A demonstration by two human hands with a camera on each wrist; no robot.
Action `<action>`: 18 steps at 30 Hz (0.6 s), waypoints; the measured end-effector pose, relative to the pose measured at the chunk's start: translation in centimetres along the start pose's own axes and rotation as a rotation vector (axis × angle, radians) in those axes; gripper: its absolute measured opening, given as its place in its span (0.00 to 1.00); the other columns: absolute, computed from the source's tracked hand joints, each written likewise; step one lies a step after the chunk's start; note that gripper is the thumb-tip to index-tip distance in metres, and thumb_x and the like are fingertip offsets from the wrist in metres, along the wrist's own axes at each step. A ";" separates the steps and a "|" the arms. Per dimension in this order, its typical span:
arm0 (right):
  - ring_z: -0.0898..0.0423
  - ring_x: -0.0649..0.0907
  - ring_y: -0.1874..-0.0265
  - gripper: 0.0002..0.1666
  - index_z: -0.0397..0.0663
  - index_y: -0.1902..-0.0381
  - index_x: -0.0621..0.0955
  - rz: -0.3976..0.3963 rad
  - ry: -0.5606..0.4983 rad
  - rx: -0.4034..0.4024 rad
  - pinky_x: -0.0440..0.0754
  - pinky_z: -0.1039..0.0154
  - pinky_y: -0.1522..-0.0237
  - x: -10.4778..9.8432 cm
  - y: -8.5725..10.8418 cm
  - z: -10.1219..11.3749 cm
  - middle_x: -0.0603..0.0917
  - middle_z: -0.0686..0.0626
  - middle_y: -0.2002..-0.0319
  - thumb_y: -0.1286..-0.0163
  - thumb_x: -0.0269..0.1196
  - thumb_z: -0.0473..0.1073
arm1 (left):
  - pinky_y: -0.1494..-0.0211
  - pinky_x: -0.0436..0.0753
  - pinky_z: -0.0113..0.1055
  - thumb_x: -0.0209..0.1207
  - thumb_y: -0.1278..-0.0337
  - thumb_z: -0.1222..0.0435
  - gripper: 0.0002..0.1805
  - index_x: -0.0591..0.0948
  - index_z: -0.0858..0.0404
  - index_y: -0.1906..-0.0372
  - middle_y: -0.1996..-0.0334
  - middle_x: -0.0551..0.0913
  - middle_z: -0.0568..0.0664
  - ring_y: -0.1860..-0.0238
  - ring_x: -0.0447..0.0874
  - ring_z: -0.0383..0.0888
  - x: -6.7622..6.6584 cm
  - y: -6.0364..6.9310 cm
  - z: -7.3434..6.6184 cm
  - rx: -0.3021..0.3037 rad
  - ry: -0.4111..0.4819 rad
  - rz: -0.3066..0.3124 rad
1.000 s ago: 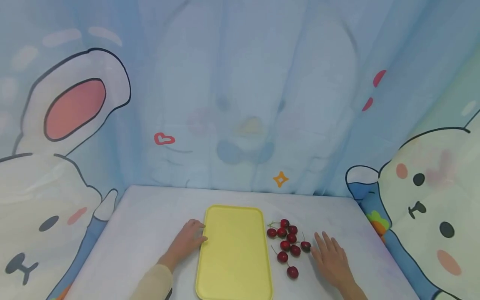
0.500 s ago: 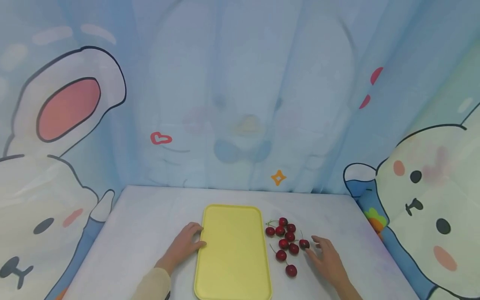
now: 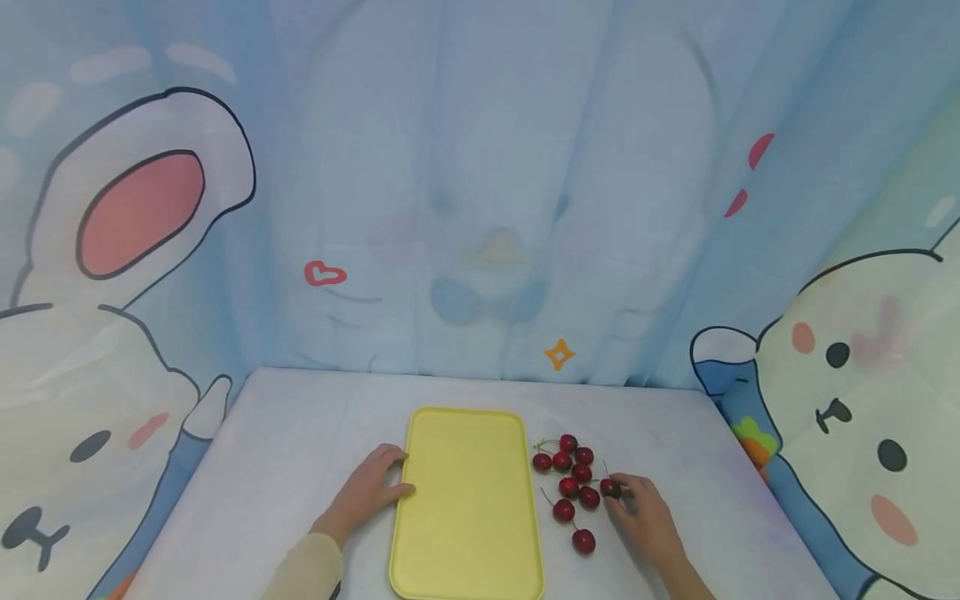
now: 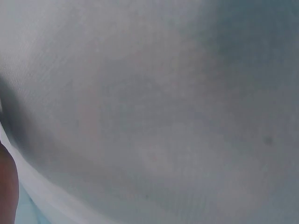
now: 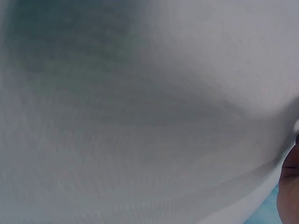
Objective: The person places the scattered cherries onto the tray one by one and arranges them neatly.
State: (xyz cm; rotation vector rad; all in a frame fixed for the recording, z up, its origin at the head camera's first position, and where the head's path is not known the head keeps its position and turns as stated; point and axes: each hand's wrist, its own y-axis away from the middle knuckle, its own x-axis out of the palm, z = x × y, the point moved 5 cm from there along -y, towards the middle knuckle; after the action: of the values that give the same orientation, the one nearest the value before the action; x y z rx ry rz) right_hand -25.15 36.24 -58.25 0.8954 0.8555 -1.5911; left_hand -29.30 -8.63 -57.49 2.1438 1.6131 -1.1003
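A yellow rectangular tray (image 3: 467,508) lies on the table, and my left hand (image 3: 366,490) rests against its left edge, thumb and fingertips touching the rim. To the tray's right is a loose group of dark red cherries (image 3: 568,487), some with stems. At the group's right side my right hand (image 3: 647,515) pinches one cherry (image 3: 609,487) between thumb and forefinger, its stem pointing up. Each wrist view is mostly filled by pale cloth, with only a sliver of the left hand (image 4: 7,186) and of the right hand (image 5: 288,186) at the edge.
The table (image 3: 315,417) has a white cloth. Behind it hangs a light blue curtain (image 3: 487,167) with cartoon animals printed on it. One cherry (image 3: 583,542) lies nearest the front, apart from the cluster.
My right hand has moved left from beside the cherries, its spread fingers bending in to pinch the rightmost cherry. My left hand stays at the tray's edge.
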 end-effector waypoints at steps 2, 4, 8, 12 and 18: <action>0.42 0.77 0.47 0.24 0.40 0.43 0.74 0.002 -0.007 0.006 0.79 0.44 0.46 0.0 -0.1 0.0 0.74 0.37 0.45 0.35 0.67 0.37 | 0.33 0.72 0.48 0.70 0.48 0.57 0.27 0.77 0.65 0.45 0.47 0.76 0.51 0.42 0.75 0.51 -0.2 0.1 -0.3 -0.007 -0.001 -0.002; 0.41 0.77 0.46 0.24 0.40 0.43 0.74 0.005 -0.013 0.010 0.79 0.44 0.45 0.0 -0.1 0.1 0.74 0.37 0.45 0.35 0.66 0.37 | 0.33 0.73 0.48 0.70 0.47 0.57 0.27 0.77 0.65 0.45 0.47 0.77 0.51 0.42 0.75 0.51 -0.3 0.1 -0.4 -0.005 -0.007 -0.002; 0.42 0.77 0.47 0.24 0.39 0.43 0.74 -0.002 -0.022 0.007 0.79 0.43 0.45 -0.2 -0.2 0.2 0.75 0.38 0.46 0.35 0.66 0.37 | 0.35 0.74 0.49 0.69 0.46 0.56 0.27 0.77 0.66 0.45 0.47 0.77 0.52 0.43 0.76 0.52 -0.3 0.1 -0.5 0.025 -0.028 -0.006; 0.43 0.78 0.47 0.24 0.40 0.42 0.73 -0.046 -0.038 0.009 0.81 0.45 0.48 -0.6 -0.7 0.6 0.75 0.38 0.47 0.33 0.65 0.38 | 0.35 0.74 0.49 0.69 0.46 0.56 0.27 0.77 0.67 0.45 0.47 0.77 0.53 0.43 0.76 0.53 -0.2 0.1 -0.5 0.031 -0.020 0.001; 0.43 0.78 0.47 0.24 0.40 0.40 0.73 -0.080 -0.116 -0.017 0.82 0.48 0.48 -1.2 -1.9 3.0 0.75 0.38 0.45 0.31 0.63 0.40 | 0.35 0.74 0.49 0.69 0.47 0.57 0.27 0.77 0.66 0.45 0.47 0.77 0.52 0.43 0.76 0.52 -0.3 0.1 -0.4 0.015 -0.001 0.000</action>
State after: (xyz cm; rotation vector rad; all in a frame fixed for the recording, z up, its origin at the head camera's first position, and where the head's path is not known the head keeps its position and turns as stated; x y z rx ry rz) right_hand -27.18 34.48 -55.68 0.7577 0.8301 -1.6855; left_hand -29.04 -8.61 -57.04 2.1520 1.6097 -1.1169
